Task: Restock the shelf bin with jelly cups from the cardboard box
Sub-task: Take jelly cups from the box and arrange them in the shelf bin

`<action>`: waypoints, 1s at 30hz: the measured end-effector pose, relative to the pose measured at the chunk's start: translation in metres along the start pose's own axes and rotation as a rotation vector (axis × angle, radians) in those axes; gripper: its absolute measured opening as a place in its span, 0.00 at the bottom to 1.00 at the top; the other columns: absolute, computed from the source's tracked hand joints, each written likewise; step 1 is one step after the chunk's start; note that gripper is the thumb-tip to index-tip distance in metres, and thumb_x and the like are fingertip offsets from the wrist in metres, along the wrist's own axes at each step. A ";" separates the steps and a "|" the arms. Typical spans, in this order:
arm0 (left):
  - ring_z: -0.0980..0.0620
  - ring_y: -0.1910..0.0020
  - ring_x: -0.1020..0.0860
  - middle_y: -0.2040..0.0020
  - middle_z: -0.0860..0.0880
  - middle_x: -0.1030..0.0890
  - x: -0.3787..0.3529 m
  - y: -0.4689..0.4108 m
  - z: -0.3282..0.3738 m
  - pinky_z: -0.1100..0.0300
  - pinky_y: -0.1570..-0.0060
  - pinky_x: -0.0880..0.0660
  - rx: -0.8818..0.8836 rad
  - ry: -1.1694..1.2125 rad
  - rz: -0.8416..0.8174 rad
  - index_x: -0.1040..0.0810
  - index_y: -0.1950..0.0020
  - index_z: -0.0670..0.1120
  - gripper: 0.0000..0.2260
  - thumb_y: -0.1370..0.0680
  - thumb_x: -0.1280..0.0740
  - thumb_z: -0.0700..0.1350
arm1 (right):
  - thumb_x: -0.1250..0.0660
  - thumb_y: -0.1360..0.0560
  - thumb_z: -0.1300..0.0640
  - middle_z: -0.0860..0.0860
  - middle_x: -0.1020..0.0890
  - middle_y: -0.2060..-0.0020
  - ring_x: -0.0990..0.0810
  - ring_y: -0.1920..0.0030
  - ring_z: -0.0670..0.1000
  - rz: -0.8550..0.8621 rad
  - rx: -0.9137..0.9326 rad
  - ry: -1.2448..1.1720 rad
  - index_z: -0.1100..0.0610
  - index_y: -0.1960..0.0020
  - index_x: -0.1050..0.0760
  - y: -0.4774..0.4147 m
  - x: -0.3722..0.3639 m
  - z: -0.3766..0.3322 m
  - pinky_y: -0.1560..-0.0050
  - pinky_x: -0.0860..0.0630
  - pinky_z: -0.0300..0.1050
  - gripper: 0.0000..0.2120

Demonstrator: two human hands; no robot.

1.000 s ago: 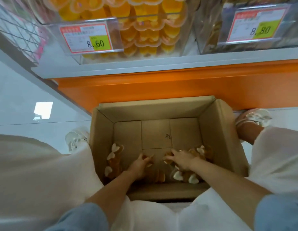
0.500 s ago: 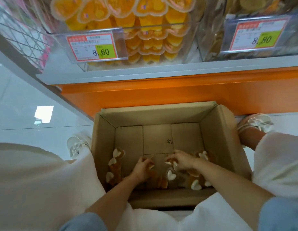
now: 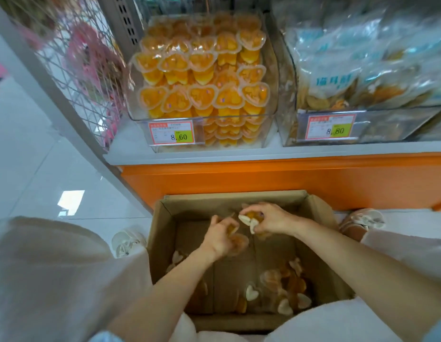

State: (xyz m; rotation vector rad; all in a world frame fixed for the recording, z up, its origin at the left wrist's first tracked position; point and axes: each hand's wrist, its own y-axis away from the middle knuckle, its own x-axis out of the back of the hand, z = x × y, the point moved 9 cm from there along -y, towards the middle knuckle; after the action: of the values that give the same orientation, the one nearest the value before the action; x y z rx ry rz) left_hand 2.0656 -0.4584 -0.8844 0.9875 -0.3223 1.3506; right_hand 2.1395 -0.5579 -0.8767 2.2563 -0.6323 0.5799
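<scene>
An open cardboard box (image 3: 160,238) stands on the floor between my knees. Several heart-shaped orange jelly cups (image 3: 286,287) lie at its bottom, mostly near right and near left. My left hand (image 3: 218,239) is raised above the box floor and grips jelly cups (image 3: 236,241). My right hand (image 3: 271,219) is just right of it and holds a few jelly cups (image 3: 250,219), white lids showing. On the shelf above, the clear bin (image 3: 270,77) is stacked high with the same orange cups.
An orange shelf base (image 3: 264,178) runs right behind the box. A second clear bin (image 3: 362,129) of bagged snacks sits to the right. A wire rack with pink goods (image 3: 91,67) hangs at the left. White tiled floor (image 3: 32,169) spreads left; my shoes flank the box.
Both hands have lifted from the bottom of the box with jelly cups in them. My head has tilted up, so the shelf bins now fill the upper view.
</scene>
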 end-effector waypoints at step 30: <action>0.47 0.61 0.25 0.40 0.34 0.27 0.372 -0.003 0.142 0.47 0.57 0.22 -0.199 0.181 0.679 0.27 0.41 0.54 0.23 0.32 0.25 0.43 | 0.29 0.29 0.66 0.48 0.28 0.43 0.25 0.55 0.30 0.242 0.394 -0.209 0.39 0.42 0.28 0.155 0.154 -0.148 0.60 0.25 0.31 0.26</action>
State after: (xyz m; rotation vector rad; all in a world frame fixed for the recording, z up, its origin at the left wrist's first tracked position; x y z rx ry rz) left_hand 2.2077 -0.3173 -0.5400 0.5951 -0.6795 1.9602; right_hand 2.1364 -0.5878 -0.6145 2.6523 -0.9762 0.6340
